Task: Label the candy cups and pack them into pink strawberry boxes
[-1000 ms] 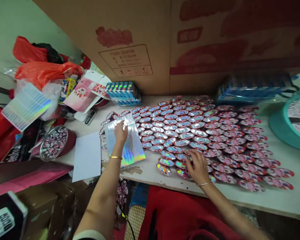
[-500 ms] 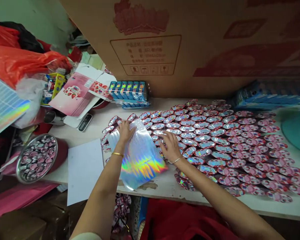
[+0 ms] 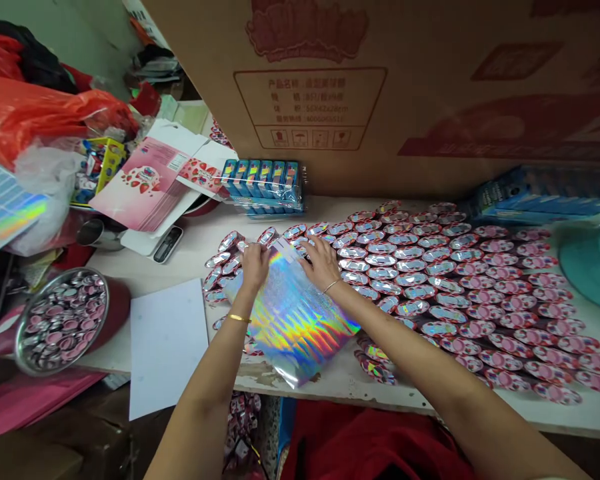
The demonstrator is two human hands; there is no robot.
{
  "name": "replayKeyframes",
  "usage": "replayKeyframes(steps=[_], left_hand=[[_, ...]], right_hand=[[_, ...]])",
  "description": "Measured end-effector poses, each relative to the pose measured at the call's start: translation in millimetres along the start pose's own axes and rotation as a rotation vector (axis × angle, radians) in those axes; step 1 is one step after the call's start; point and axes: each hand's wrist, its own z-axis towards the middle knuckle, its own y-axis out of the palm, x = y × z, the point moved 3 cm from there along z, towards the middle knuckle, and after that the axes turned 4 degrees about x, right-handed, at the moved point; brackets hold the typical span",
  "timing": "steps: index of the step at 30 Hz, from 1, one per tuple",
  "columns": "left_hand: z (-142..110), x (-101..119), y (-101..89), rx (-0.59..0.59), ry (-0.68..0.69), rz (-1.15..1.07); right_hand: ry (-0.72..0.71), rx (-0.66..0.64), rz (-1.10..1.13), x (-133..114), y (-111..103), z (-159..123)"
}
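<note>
A shiny holographic sheet [image 3: 300, 313] lies slanted over rows of small oval-topped packs [image 3: 400, 250], hiding those beneath. My left hand [image 3: 255, 267] is closed at the sheet's upper left corner and grips it. At the upper right edge is my right hand [image 3: 322, 263], fingers apart and stretched over the packs. Its thumb is close to a pale strip [image 3: 286, 252] along the sheet's top; whether it touches cannot be seen. Packs on the left and middle have silvery tops, while those farther right show pink pieces [image 3: 520, 287].
A metal pot [image 3: 63, 320] of pink and silver pieces stands left, beside a white board [image 3: 167, 347] overhanging the table edge. Behind are a scale [image 3: 167, 245], pink cards [image 3: 143, 180], wrapped blue boxes [image 3: 263, 187] and a big carton [image 3: 305, 107]. A teal basin [image 3: 587, 267] sits right.
My right hand has moved up and left to the sheet's upper right edge. The sheet has shifted slightly right, and my left hand is more closed on its corner.
</note>
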Motion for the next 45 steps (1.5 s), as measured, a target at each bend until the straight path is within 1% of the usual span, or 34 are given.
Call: replayKeyframes(steps=[2, 4, 5, 7, 9, 11, 15, 18, 22, 26, 29, 31, 32, 33, 35, 36, 37, 39, 41, 43, 45], left_hand=[[3, 14, -7.7, -0.076, 0.113, -0.101], [8, 33, -15.2, -0.152, 0.245, -0.203], [10, 43, -18.1, -0.179, 0.311, -0.253], [15, 61, -20.5, -0.19, 0.406, -0.31], [21, 78, -17.1, -0.161, 0.445, -0.304], [26, 94, -8.8, -0.126, 0.484, -0.278], [33, 126, 11.5, -0.019, 0.629, -0.163], [34, 146, 25.8, 0.067, 0.713, -0.08], [30, 162, 44.3, 0.136, 0.718, -0.065], [15, 167, 56.1, 0.151, 0.7, -0.088], [-8, 164, 54.0, 0.117, 0.718, -0.17], [-21, 160, 48.0, 0.102, 0.719, -0.281], [-24, 159, 44.6, 0.113, 0.695, -0.348], [-23, 157, 41.7, 0.139, 0.648, -0.411], [-12, 157, 40.7, 0.188, 0.526, -0.468], [-3, 160, 43.5, 0.185, 0.487, -0.448], [8, 164, 48.7, 0.154, 0.476, -0.396], [28, 175, 64.0, 0.033, 0.519, -0.235], [43, 184, 80.2, -0.072, 0.576, -0.09], [48, 188, 92.2, -0.108, 0.611, -0.012], [47, 189, 99.0, -0.094, 0.637, 0.006]], right_hand=[[-0.063, 0.02, 0.008, 0, -10, 6], [-0.108, 0.016, 0.091, 3, -22, 15], [-0.112, -0.004, 0.175, 6, -28, 20], [-0.073, -0.053, 0.394, 14, -37, 28], [0.006, -0.06, 0.59, 25, -43, 34], [0.098, -0.007, 0.691, 38, -48, 38], [0.24, 0.102, 0.739, 67, -54, 42], [0.326, 0.131, 0.781, 85, -56, 43], [0.411, 0.157, 0.821, 103, -54, 42], [0.44, 0.196, 0.831, 120, -50, 39], [0.446, 0.252, 0.774, 138, -49, 39], [0.459, 0.284, 0.744, 149, -48, 40], [0.467, 0.293, 0.738, 153, -48, 40], [0.473, 0.3, 0.736, 157, -48, 40], [0.475, 0.305, 0.732, 160, -48, 39], [0.468, 0.302, 0.729, 160, -49, 39], [0.457, 0.3, 0.726, 159, -49, 38], [0.439, 0.299, 0.717, 156, -51, 38], [0.444, 0.305, 0.709, 156, -53, 37], [0.468, 0.309, 0.708, 158, -53, 37], [0.49, 0.308, 0.704, 163, -52, 37]])
